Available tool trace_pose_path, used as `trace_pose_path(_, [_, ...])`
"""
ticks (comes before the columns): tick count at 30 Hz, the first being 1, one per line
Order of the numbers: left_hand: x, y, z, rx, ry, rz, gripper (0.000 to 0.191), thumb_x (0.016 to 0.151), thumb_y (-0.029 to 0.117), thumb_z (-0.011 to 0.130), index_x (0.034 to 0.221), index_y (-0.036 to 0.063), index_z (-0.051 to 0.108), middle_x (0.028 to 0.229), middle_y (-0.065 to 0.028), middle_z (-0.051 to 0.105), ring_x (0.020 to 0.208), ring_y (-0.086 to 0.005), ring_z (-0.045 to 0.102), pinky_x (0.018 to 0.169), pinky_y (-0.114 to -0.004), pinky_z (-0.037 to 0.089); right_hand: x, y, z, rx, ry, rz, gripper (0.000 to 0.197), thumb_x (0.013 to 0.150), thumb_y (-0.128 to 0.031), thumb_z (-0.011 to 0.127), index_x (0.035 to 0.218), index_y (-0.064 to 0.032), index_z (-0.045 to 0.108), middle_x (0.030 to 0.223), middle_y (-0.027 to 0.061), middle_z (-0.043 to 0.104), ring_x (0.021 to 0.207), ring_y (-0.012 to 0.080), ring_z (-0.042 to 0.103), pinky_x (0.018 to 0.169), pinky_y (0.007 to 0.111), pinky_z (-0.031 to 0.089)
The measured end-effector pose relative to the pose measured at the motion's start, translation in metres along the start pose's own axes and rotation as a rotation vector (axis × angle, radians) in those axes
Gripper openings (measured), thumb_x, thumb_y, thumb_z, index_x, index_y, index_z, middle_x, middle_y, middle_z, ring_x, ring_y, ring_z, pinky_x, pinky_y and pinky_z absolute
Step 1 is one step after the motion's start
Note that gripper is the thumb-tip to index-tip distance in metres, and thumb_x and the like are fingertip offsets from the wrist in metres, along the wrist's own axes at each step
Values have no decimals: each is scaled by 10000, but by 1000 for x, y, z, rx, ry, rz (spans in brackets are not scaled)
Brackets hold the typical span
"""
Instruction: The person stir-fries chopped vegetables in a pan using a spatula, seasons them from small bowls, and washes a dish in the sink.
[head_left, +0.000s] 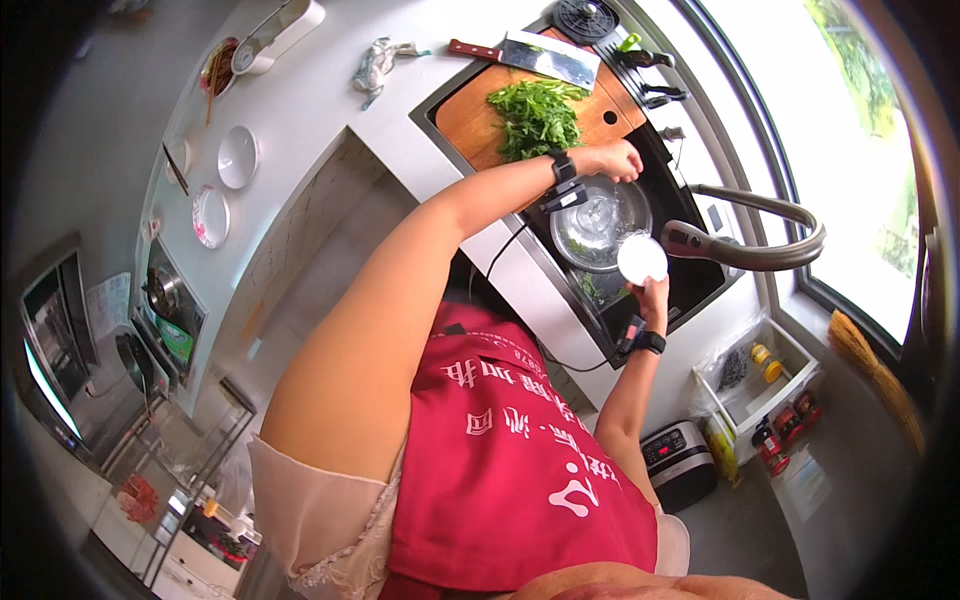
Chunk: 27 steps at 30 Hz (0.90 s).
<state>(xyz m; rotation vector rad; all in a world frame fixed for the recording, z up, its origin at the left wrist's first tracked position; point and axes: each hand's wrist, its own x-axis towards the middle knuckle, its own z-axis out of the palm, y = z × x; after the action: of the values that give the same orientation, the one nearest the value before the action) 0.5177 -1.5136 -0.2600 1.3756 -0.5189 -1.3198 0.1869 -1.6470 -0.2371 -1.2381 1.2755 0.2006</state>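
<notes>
My left hand (618, 160) hangs above the far rim of a metal basin (559, 240) in the dark sink, fingers bent; whether they hold anything is unclear. In my right hand (651, 291) is a small white bowl (642, 258), over the basin's near right side, beside the faucet's spray head (679, 238). The basin seems to hold water and bits of green leaf. More leaves (592, 286) lie in the sink beside it. Chopped leafy greens (536, 120) are heaped on a wooden cutting board (465, 112), with a cleaver (551, 61) behind them.
The curved faucet neck (802, 240) arches at the sink's right. A crumpled cloth (379, 67) lies on the counter beyond the board. Farther left stand a white bowl (238, 157) and a plate (211, 216). A white bin (795, 367) and an appliance (679, 457) are at the right.
</notes>
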Motion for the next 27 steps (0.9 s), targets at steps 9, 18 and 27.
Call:
trace_pose_path(9, [-189, 11, -50, 74, 118, 145, 307, 940, 75, 507, 1183, -31, 661, 1057, -107, 719, 948, -144, 684, 772, -263, 553, 0, 8, -6, -354, 127, -207, 488, 852, 34, 368, 1327, 78, 472, 1019, 230, 670, 763, 330, 711, 486, 365, 606])
trace_pose_path(18, [-380, -4, -116, -113, 174, 202, 291, 987, 116, 519, 1213, -18, 645, 1099, -98, 717, 993, -160, 697, 869, -292, 558, -58, 24, -43, 180, 41, -259, 620, 779, 55, 363, 1397, 63, 418, 1101, 256, 656, 743, 359, 711, 581, 399, 642])
trace_pose_path(27, [-628, -82, -211, -171, 534, 217, 251, 1014, 106, 503, 1173, -7, 661, 1035, -98, 740, 907, -153, 715, 806, -286, 574, -103, -32, 126, 238, 49, -505, 609, 774, 40, 449, 1382, 36, 425, 1221, 251, 578, 920, 387, 692, 689, 450, 656])
